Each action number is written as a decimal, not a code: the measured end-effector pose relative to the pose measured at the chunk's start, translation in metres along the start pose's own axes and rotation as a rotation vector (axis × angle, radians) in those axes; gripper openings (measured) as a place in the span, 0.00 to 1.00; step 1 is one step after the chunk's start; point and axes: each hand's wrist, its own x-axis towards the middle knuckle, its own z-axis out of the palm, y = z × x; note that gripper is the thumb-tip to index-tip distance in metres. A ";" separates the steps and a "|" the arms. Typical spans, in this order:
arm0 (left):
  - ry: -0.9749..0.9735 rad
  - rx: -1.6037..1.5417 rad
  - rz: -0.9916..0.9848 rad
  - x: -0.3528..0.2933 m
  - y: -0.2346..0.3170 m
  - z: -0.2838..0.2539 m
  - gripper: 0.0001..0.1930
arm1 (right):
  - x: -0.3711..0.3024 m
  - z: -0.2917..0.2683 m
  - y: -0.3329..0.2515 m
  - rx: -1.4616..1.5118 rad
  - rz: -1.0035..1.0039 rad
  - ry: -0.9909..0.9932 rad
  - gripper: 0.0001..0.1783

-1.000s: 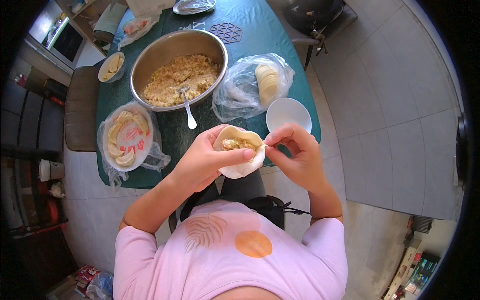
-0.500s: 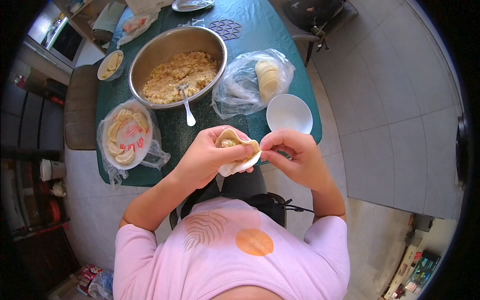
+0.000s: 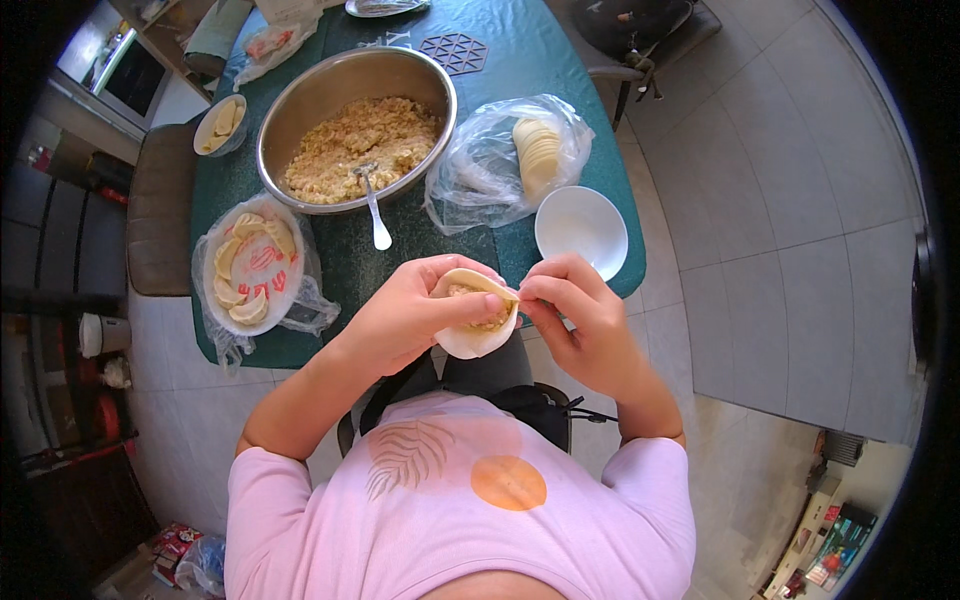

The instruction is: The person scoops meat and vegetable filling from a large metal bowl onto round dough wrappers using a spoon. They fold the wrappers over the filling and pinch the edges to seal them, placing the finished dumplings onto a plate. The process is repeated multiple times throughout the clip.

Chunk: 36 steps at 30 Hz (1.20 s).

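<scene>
My left hand cups a round dumpling wrapper with filling in it, the thumb lying over the filling. At the wrapper's right edge, the fingers of my right hand pinch the dough. The wrapper is partly folded and its near side hangs loose. Beyond my hands stands a large metal bowl of minced filling, with a white-handled spoon stuck in it. Right of that, a stack of wrappers lies in a clear plastic bag. A white bowl sits just past my right hand.
On the left, a plate covered with a plastic bag carries several folded dumplings. Behind it is a small bowl with more pale pieces. A dark trivet lies toward the back of the green-covered table. A brown chair stands at the left.
My right fingers keep pinching the wrapper's right edge, the hand turned slightly. The wrapper has tilted, its near side now rounder and hanging lower. The view has shifted a little.
</scene>
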 end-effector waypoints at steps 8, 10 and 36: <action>0.039 0.027 0.079 -0.002 -0.003 -0.006 0.11 | 0.010 -0.004 -0.012 0.096 0.092 -0.052 0.11; 0.014 0.033 0.043 -0.006 0.003 -0.001 0.11 | 0.009 -0.004 -0.008 0.051 0.037 -0.076 0.11; 0.037 0.340 0.233 -0.015 -0.002 -0.006 0.11 | 0.008 0.004 -0.017 -0.033 0.005 0.015 0.12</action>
